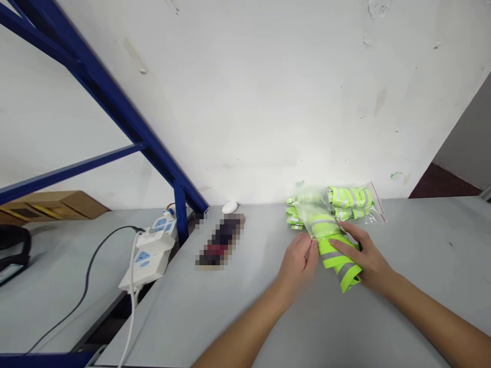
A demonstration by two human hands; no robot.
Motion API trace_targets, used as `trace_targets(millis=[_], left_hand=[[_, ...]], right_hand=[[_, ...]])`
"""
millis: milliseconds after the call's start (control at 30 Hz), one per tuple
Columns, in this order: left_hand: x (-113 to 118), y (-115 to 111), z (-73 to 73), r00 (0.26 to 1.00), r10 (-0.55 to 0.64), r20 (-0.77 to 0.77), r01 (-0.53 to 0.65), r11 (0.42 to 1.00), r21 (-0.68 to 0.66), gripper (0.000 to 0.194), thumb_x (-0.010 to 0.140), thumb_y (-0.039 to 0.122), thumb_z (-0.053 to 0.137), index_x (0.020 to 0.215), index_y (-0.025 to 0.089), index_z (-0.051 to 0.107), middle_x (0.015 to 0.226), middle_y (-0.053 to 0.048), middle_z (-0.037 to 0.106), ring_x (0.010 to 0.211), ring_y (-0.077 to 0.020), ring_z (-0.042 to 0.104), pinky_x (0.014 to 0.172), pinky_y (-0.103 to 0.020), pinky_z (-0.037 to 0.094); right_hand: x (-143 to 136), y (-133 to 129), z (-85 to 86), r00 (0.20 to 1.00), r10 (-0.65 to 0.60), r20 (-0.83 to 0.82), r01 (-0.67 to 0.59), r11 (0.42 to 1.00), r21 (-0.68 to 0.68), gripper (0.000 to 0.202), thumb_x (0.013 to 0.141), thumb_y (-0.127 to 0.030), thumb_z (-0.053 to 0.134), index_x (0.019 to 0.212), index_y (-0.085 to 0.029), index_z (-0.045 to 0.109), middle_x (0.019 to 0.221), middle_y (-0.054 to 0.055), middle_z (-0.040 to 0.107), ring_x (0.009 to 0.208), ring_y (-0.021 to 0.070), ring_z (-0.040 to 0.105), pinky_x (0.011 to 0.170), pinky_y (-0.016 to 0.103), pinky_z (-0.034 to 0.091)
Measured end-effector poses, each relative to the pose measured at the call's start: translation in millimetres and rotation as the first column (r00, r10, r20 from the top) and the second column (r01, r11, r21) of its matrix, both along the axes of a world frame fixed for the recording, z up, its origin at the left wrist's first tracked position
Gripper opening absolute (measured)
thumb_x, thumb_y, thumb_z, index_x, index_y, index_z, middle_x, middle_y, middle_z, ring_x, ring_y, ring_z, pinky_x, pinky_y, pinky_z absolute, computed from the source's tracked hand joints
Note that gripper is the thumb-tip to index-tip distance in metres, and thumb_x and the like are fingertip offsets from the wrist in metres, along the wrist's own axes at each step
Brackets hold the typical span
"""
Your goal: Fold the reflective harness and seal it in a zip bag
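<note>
A rolled neon-yellow vest (333, 251) with grey reflective bands lies partly inside a clear plastic bag (315, 208). My left hand (299, 259) is closed, pinching the bag's edge at the left of the roll. From the right, my right hand (362, 253) wraps around the vest, its fingers over the top and its thumb hidden. The far end of the roll is under the clear film, while the near end sticks out of it. Just behind are more bagged yellow reflective rolls (351, 202), and another yellow bundle (294, 214) shows at the left of the bag.
White power strips (149, 260) with cables are at the left by a blue metal frame (115, 110). A blurred-out flat object (222, 243) and a white oval item (229, 207) lie on the grey table (215, 312). A cardboard box (57, 204) stands far left; a white wall rises behind.
</note>
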State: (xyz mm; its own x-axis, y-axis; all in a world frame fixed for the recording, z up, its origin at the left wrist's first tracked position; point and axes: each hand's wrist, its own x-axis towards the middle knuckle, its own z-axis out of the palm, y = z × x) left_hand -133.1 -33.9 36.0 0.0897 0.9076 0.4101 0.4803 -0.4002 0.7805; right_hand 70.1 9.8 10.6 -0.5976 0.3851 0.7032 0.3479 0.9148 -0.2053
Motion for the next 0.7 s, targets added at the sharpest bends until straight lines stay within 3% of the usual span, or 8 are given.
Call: trace_targets(millis=[100, 200, 267, 300, 400, 500, 600, 700], left_hand=[[6.7, -1.1, 4.5, 0.916, -0.089, 0.391, 0.170, 0.969, -0.178, 0.025, 0.094, 0.034, 0.042, 0.087, 0.019, 0.060, 0.098, -0.007, 0.060, 0.090, -0.0201, 0.054, 0.082, -0.033, 0.043], [12.9, -1.8, 10.3, 0.556, -0.011, 0.831, 0.447, 0.847, -0.288, 0.037, 0.089, 0.047, 0.046, 0.109, 0.019, 0.061, 0.107, -0.008, 0.064, 0.100, -0.0252, 0.058, 0.089, -0.038, 0.044], [14.8, -1.8, 12.7, 0.318, 0.122, 0.940, 0.589, 0.751, -0.297, 0.052, 0.088, 0.058, 0.043, 0.116, 0.017, 0.060, 0.106, -0.010, 0.066, 0.101, -0.0278, 0.061, 0.089, -0.039, 0.045], [15.0, -1.6, 12.8, 0.261, 0.188, 0.947, 0.632, 0.709, -0.315, 0.058, 0.087, 0.062, 0.042, 0.117, 0.016, 0.060, 0.105, -0.011, 0.067, 0.101, -0.0284, 0.061, 0.088, -0.038, 0.046], [13.7, -0.1, 8.1, 0.266, 0.375, 0.888, 0.674, 0.586, -0.450, 0.057, 0.084, 0.063, 0.051, 0.110, 0.013, 0.063, 0.097, -0.011, 0.069, 0.096, -0.0270, 0.064, 0.084, -0.034, 0.048], [13.3, 0.1, 0.8, 0.306, 0.478, 0.823, 0.680, 0.495, -0.540, 0.046, 0.082, 0.053, 0.059, 0.103, 0.012, 0.064, 0.090, -0.009, 0.070, 0.090, -0.0242, 0.066, 0.079, -0.031, 0.049], [15.6, -2.7, -1.0, 0.319, 0.494, 0.809, 0.697, 0.456, -0.553, 0.039, 0.081, 0.046, 0.060, 0.103, 0.014, 0.064, 0.087, -0.006, 0.070, 0.085, -0.0214, 0.066, 0.075, -0.029, 0.049], [17.5, -5.5, 2.0, 0.331, 0.471, 0.818, 0.698, 0.462, -0.548, 0.033, 0.081, 0.038, 0.060, 0.105, 0.016, 0.064, 0.088, -0.005, 0.070, 0.085, -0.0203, 0.065, 0.074, -0.028, 0.047]], right_hand=[[0.1, -0.1, 3.7, 1.000, -0.015, 0.017, 0.015, 1.000, -0.013, 0.070, 0.084, -0.006, 0.052, 0.146, -0.033, 0.034, 0.153, 0.009, 0.025, 0.130, 0.0292, 0.044, 0.078, 0.032, 0.059], [-3.6, -0.6, 8.3, 1.000, -0.001, 0.012, 0.000, 0.997, 0.074, 0.063, 0.086, -0.011, 0.053, 0.144, -0.030, 0.037, 0.145, 0.013, 0.039, 0.126, 0.0295, 0.048, 0.085, 0.039, 0.057], [-7.8, -1.6, 9.7, 1.000, 0.024, 0.010, -0.025, 0.991, 0.133, 0.056, 0.086, -0.014, 0.056, 0.139, -0.025, 0.042, 0.137, 0.015, 0.047, 0.128, 0.0313, 0.046, 0.092, 0.044, 0.053], [-10.2, -2.2, 9.7, 0.999, 0.037, 0.014, -0.039, 0.987, 0.153, 0.053, 0.085, -0.015, 0.057, 0.136, -0.022, 0.046, 0.134, 0.016, 0.049, 0.128, 0.0318, 0.046, 0.093, 0.045, 0.052], [-15.9, -4.1, 8.6, 0.996, 0.062, 0.057, -0.072, 0.980, 0.187, 0.044, 0.084, -0.017, 0.057, 0.128, -0.019, 0.053, 0.127, 0.016, 0.053, 0.128, 0.0317, 0.046, 0.094, 0.045, 0.052], [-17.5, -4.4, 8.2, 0.990, 0.089, 0.108, -0.108, 0.975, 0.193, 0.045, 0.086, -0.036, 0.056, 0.128, -0.018, 0.053, 0.126, 0.017, 0.052, 0.126, 0.0332, 0.046, 0.095, 0.049, 0.050], [-15.5, -2.6, 8.8, 0.987, 0.111, 0.114, -0.133, 0.970, 0.204, 0.055, 0.088, -0.050, 0.050, 0.131, -0.015, 0.051, 0.127, 0.020, 0.051, 0.126, 0.0342, 0.045, 0.100, 0.054, 0.045], [-12.3, -0.4, 9.6, 0.985, 0.108, 0.138, -0.135, 0.970, 0.202, 0.055, 0.089, -0.047, 0.050, 0.134, -0.014, 0.049, 0.130, 0.021, 0.049, 0.127, 0.0334, 0.045, 0.105, 0.056, 0.039]])
